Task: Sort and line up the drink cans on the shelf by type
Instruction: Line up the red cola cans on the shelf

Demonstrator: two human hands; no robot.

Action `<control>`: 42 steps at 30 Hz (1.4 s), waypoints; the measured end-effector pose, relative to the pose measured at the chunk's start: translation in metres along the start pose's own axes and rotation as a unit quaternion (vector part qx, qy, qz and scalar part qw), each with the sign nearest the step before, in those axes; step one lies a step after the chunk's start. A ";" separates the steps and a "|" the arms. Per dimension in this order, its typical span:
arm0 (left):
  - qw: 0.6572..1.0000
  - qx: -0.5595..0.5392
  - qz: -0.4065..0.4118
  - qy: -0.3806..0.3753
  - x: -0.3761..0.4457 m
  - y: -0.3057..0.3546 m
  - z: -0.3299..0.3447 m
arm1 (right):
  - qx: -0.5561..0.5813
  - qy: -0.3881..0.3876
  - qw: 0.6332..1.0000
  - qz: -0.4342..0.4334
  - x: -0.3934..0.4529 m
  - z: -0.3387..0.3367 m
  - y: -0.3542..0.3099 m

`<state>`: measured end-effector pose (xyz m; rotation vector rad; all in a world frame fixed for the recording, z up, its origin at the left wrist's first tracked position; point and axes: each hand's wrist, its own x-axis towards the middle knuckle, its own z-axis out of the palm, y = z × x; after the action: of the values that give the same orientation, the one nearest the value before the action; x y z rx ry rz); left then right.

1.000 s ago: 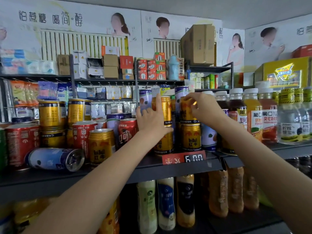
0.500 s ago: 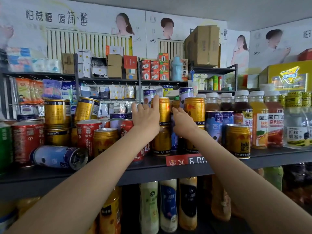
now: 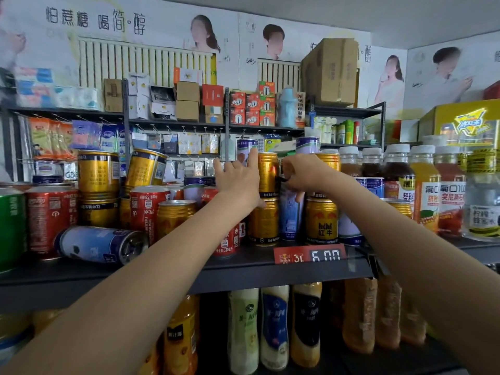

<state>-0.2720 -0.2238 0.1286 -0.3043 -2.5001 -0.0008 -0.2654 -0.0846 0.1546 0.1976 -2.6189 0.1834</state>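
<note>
Honestly the sketchy bit here is the stacking: our left hand [image 3: 238, 180] is resting flat against the upper gold can [image 3: 267, 173], fingers straight and spread, and that can is sitting on top of another gold can [image 3: 263, 221] at the middle of the shelf [image 3: 167, 269]. Our right hand [image 3: 304, 175] is curling its fingers round the top of a pale blue can [image 3: 289, 212] just at 3 o'clock of that stack, so if we're tugging it out sideways we're probably knocking the top one off. Over at 9 o'clock a tilted gold can [image 3: 144, 169] is leaning already, and a blue can on its side [image 3: 101, 244] is hogging the front. Juice bottles [image 3: 422, 190] are crowding us at 3 o'clock.
</note>
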 end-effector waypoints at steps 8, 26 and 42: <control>1.000 0.006 0.003 -0.003 -0.001 0.000 -0.001 | 0.027 -0.059 0.997 -0.031 -0.002 -0.015 0.002; 1.000 -0.005 -0.011 0.014 -0.007 0.005 -0.003 | 0.061 0.113 0.991 -0.027 -0.007 -0.027 -0.003; 0.827 -0.547 0.125 -0.025 -0.014 -0.038 -0.069 | 0.534 -0.011 0.845 -0.006 -0.082 -0.050 0.042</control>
<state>-0.2290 -0.2690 0.1787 -1.0838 -2.2056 -1.3552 -0.1785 -0.0263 0.1533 0.5780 -2.2248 1.6215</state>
